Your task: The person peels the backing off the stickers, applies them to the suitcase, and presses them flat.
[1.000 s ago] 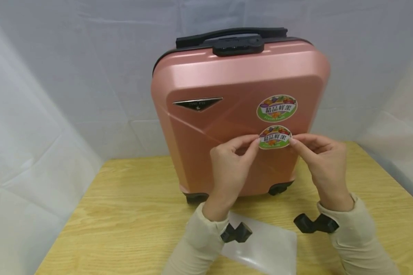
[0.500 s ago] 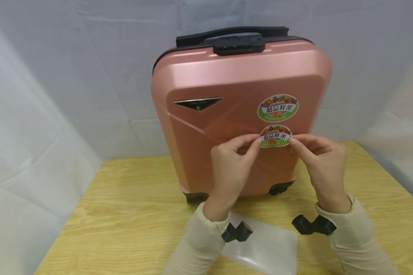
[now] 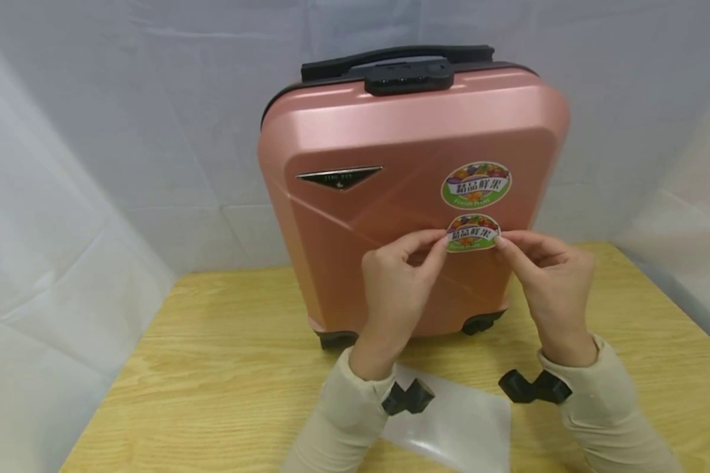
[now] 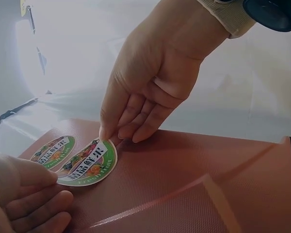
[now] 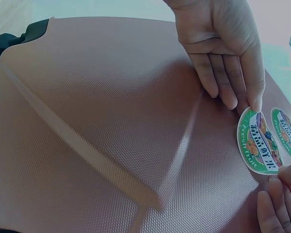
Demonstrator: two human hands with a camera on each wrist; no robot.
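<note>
A pink hard-shell suitcase (image 3: 337, 263) stands upright in the head view. My left hand (image 3: 393, 282) pinches the left edge of an oval fruit sticker (image 3: 472, 234) between thumb and forefinger. At the opposite edge, my right hand (image 3: 559, 282) pinches the same sticker. It lies just below a matching oval sticker (image 3: 476, 186) on the suitcase front. In the left wrist view the held sticker (image 4: 89, 165) looks close to the shell; whether its whole back touches cannot be told. The right wrist view shows both hands' fingers at its edges.
A glossy whitish sheet (image 3: 449, 420) lies on the wooden table (image 3: 213, 368), partly under the left forearm. The suitcase carries a black triangular badge (image 3: 340, 177) and a black top handle (image 3: 396, 56). White cloth (image 3: 94, 164) hangs behind and at the sides.
The held sticker has shifted up very slightly toward the upper sticker. My right hand and forearm have drifted a little left. Both hands keep their pinch.
</note>
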